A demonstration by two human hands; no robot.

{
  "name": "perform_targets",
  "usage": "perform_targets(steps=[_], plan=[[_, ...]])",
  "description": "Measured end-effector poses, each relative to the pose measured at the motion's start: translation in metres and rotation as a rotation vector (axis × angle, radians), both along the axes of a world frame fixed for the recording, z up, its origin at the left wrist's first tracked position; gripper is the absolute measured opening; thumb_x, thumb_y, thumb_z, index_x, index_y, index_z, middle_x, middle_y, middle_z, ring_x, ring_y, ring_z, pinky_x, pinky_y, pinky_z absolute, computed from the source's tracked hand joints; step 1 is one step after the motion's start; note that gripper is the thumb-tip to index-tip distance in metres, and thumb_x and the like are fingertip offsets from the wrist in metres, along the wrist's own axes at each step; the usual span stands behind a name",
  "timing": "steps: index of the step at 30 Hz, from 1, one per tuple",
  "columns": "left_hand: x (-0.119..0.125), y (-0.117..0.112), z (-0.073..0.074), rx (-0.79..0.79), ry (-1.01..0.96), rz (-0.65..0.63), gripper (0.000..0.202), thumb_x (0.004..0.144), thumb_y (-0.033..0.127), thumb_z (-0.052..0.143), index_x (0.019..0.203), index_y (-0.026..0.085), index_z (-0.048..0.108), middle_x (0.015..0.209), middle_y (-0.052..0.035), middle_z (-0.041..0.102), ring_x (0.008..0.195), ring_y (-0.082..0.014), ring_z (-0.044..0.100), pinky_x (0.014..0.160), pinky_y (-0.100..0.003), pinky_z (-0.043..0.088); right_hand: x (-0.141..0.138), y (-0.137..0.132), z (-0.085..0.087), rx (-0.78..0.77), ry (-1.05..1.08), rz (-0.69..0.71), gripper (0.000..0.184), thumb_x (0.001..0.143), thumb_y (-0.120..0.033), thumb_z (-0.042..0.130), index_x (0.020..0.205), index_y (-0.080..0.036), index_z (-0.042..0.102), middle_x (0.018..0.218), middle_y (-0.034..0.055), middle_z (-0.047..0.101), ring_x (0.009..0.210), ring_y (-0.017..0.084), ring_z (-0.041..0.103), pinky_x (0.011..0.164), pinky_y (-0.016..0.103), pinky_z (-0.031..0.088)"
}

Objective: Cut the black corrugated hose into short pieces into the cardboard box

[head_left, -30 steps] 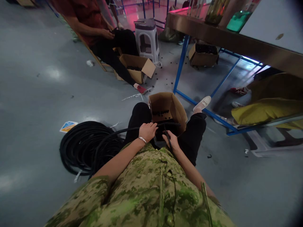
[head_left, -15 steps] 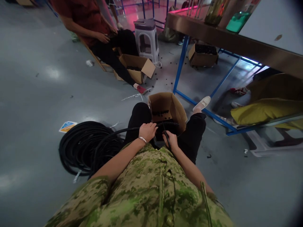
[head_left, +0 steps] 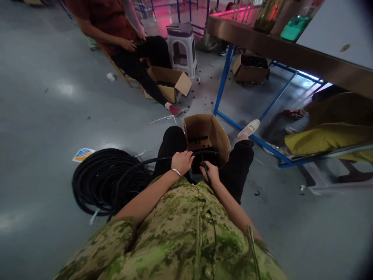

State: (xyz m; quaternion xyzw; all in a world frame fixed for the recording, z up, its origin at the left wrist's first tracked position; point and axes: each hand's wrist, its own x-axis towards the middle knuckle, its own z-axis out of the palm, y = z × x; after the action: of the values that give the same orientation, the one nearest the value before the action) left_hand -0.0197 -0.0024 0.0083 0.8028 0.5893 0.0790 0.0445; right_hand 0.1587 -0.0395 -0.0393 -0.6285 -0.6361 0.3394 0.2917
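My left hand (head_left: 182, 162) is closed around a black hose (head_left: 159, 159). The hose runs from a large coil (head_left: 99, 181) on the floor at my left, across my thigh, and its free end reaches over an open cardboard box (head_left: 220, 134) between my legs. Gripped in my right hand (head_left: 210, 173) is a slim dark tool that looks like scissors (head_left: 206, 168); its upper part meets the hose just right of my left hand. Whether its blades are apart cannot be made out. Small black pieces (head_left: 199, 139) lie in the box.
Ahead at left sits a person (head_left: 116, 39) with a cardboard box (head_left: 167, 92) by their feet. A grey stool (head_left: 183, 48) stands beyond. A table on blue legs (head_left: 223, 79) is at right, near my foot, with another box (head_left: 250, 74) beneath. Black bits dot the floor.
The view has shifted very slightly. Both hands, the hose and the dark tool stay in nearly the same position.
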Motion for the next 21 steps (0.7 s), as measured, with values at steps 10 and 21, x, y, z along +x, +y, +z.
perform_targets(steps=[10, 21], plan=[[-0.0014, 0.0006, -0.0012, 0.015, -0.006, 0.045, 0.035, 0.098, 0.037, 0.035, 0.103, 0.018, 0.064, 0.093, -0.0106, 0.068, 0.083, -0.0225, 0.063, 0.074, -0.036, 0.035, 0.0025, -0.0046, 0.0017, -0.032, 0.212, 0.112, 0.036, 0.081, -0.04, 0.057, 0.11, -0.02, 0.066, 0.075, 0.0009, 0.068, 0.067, 0.016, 0.061, 0.065, 0.024, 0.047], [0.0008, -0.0007, 0.0019, 0.008, -0.025, 0.046, 0.035, 0.098, 0.036, 0.036, 0.103, 0.017, 0.065, 0.092, -0.0102, 0.068, 0.083, -0.0225, 0.063, 0.074, -0.036, 0.035, -0.0022, -0.008, 0.0086, -0.016, 0.135, 0.106, 0.032, 0.082, -0.039, 0.057, 0.107, -0.021, 0.068, 0.081, 0.0023, 0.07, 0.069, 0.018, 0.063, 0.066, 0.026, 0.047]])
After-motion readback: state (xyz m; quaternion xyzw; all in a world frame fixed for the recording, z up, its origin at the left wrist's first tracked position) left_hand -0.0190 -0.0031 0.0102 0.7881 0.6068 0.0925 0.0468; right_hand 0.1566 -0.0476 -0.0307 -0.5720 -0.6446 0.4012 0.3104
